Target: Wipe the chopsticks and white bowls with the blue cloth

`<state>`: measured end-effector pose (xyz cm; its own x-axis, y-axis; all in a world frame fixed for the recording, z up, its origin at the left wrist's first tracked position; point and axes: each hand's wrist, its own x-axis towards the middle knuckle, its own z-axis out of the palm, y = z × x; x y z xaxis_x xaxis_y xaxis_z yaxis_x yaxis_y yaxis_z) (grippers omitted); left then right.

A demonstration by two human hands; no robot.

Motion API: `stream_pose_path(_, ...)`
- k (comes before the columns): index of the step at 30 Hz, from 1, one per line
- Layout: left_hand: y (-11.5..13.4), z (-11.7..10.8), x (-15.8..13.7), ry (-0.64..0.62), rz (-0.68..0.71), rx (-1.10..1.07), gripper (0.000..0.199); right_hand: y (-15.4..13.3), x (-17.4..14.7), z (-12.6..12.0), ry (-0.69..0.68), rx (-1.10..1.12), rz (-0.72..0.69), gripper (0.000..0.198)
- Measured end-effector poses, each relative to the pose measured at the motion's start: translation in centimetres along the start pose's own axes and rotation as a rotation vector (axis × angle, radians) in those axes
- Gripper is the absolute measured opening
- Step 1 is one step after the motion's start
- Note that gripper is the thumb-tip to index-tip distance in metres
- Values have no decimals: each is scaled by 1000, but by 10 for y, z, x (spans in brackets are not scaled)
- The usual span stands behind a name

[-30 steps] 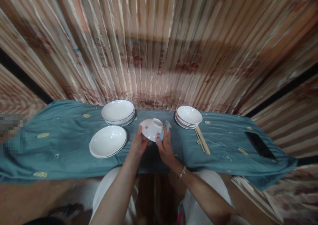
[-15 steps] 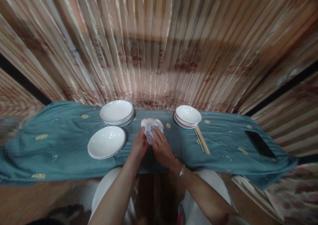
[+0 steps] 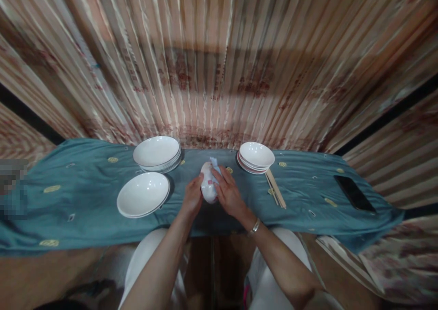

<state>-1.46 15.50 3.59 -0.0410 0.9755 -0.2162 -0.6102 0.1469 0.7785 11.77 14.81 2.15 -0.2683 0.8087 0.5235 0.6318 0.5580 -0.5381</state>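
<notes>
A small white bowl (image 3: 208, 192) with a reddish mark on its outside is held above the table's front half, tipped on its side. My left hand (image 3: 193, 194) grips it from the left, fingers mostly hidden behind it. On the other side, my right hand (image 3: 230, 195) is closed on a pale blue cloth (image 3: 215, 164) and presses it against the bowl's right side. Part of the cloth sticks up beyond the fingers.
Stacked white plates (image 3: 157, 151) stand at the back left, with shallow white dishes (image 3: 143, 195) in front. To the right are stacked small bowls (image 3: 256, 155), wooden chopsticks (image 3: 275, 189) and a black phone (image 3: 354, 194). A teal cloth (image 3: 85, 200) covers the table; a pleated curtain (image 3: 212, 72) hangs behind.
The bowl has been turned so that its outer side now shows. My right hand and the cloth have shifted to its right side. The view has moved slightly.
</notes>
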Motion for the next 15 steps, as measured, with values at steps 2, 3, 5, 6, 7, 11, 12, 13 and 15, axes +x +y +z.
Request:
stream_pose_path(2, 1, 1, 0, 17, -1, 3, 39, 11, 2, 1, 90, 148, 136, 46)
stream_pose_path(3, 1, 1, 0, 30, -5, 5, 37, 15, 2, 1, 143, 223, 211, 46)
stream_pose_path(5, 2, 0, 1, 60, -19, 13, 31, 21, 2, 2, 230, 344, 339, 48)
stream_pose_path(6, 2, -1, 2, 71, -23, 14, 30, 21, 2, 2, 253, 379, 378, 51)
stream_pose_path(7, 1, -2, 3, 77, -25, 13, 29, 20, 1, 1, 261, 393, 399, 54)
stream_pose_path(11, -1, -5, 10, 105, 4, -26, 31, 10, -6, 1, 181, 313, 355, 58)
stream_pose_path(12, -2, -5, 11, 117, 13, -40, 30, 8, -8, 2, 161, 275, 325, 54)
stream_pose_path(13, -2, -5, 12, 128, 18, -53, 29, 7, -9, 4, 147, 236, 293, 50)
stream_pose_path(15, -2, -5, 13, 132, 16, -82, 28, 8, -11, 8, 135, 176, 238, 44)
